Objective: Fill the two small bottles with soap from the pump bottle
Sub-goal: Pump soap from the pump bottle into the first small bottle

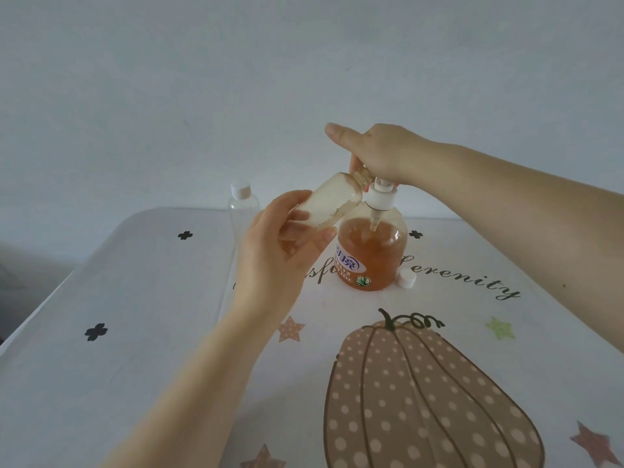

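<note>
Nearest me, the left hand (280, 251) grasps a small clear plastic bottle (332, 206), tilted, neck up against the nozzle of the round orange-soap pump bottle (371, 251). Right hand (378, 153) presses the white pump head, thumb out. I judge approx. half done at best: bottle 1 looks milky, partly filled; the second small clear bottle w/ white cap (243, 207) stands capped and looks empty behind the left hand. A loose white cap (407, 278) lies beside the pump bottle on the pumpkin-print tablecloth (439, 383). Nothing blocks bottle 2.
</note>
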